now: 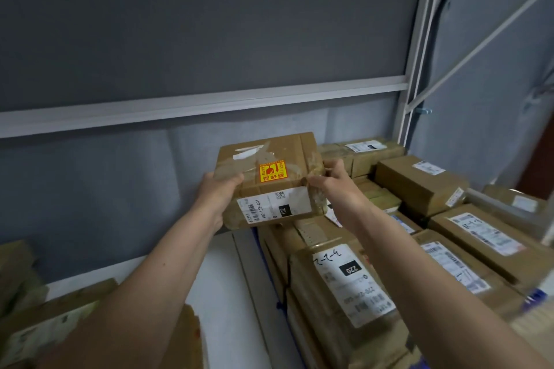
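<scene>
Box (269,189) of brown cardboard, held in both hands just above the left end of a stack (344,278) of similar parcels. The left hand (220,192) clamps its left side, thumb curled over the top edge and fingers hidden beneath. The right hand (335,186) pinches its right edge, thumb in front and fingers wrapped round the far corner. Gripping opposite sides likely keeps it level and turns its printed face toward the person, perhaps for reading before shelving. It is squat and rectangular, crossed with shiny clear tape that wrinkles at the corners. A yellow-and-red sticker (272,172), apparently a fragile warning, sits on top. A white label (274,204) with a barcode and the number 102 covers the near face. Whether its underside touches the stack is hard to tell. Left of the stack lies white shelf (224,293); behind the stack rises a grey wall (209,24).
</scene>
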Available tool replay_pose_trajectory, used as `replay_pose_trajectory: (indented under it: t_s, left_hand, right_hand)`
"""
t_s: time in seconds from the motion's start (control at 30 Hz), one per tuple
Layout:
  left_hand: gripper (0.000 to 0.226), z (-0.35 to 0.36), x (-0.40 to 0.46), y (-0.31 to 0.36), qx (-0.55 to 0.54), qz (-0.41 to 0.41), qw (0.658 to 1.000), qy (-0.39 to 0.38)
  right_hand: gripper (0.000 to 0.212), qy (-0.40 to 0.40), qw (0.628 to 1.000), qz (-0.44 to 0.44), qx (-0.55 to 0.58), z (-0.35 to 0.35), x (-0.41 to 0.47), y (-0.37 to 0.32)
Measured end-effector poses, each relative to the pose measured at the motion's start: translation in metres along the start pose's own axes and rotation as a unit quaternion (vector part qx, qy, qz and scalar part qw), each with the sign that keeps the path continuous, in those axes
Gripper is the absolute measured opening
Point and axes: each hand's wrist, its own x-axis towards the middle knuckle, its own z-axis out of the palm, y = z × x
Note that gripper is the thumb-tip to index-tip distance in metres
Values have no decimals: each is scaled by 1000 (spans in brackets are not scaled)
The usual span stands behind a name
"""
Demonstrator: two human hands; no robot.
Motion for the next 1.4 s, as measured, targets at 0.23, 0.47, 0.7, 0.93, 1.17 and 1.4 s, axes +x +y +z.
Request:
replay_pose_trajectory:
  t_s: [0.23, 0.47, 0.7, 0.93, 1.17, 1.4]
  left_hand:
    - [38, 65, -12, 8, 14, 7, 999, -48]
    - [78, 137, -22, 9, 18, -10, 995, -94]
    - [79, 204, -33, 9, 8, -24, 995, -98]
    - [74, 247, -41, 5, -3, -40, 996, -85]
    - [67, 288, -47, 13, 47, -48, 990, -125]
    - [51, 349, -60, 17, 138, -27, 963, -230]
  right_hand:
    - [34, 26, 1000, 0, 15, -68, 6, 5]
    - [34, 48, 998, -6, 33, -147, 7, 12]
    - [8, 89, 994, -3, 66, -216, 10, 20]
    - [26, 98, 991, -64, 66, -272, 1, 29]
    - [91, 17, 996, -53, -69, -328, -24, 26]
    - [85, 87, 977, -28, -192, -384, -47, 32]
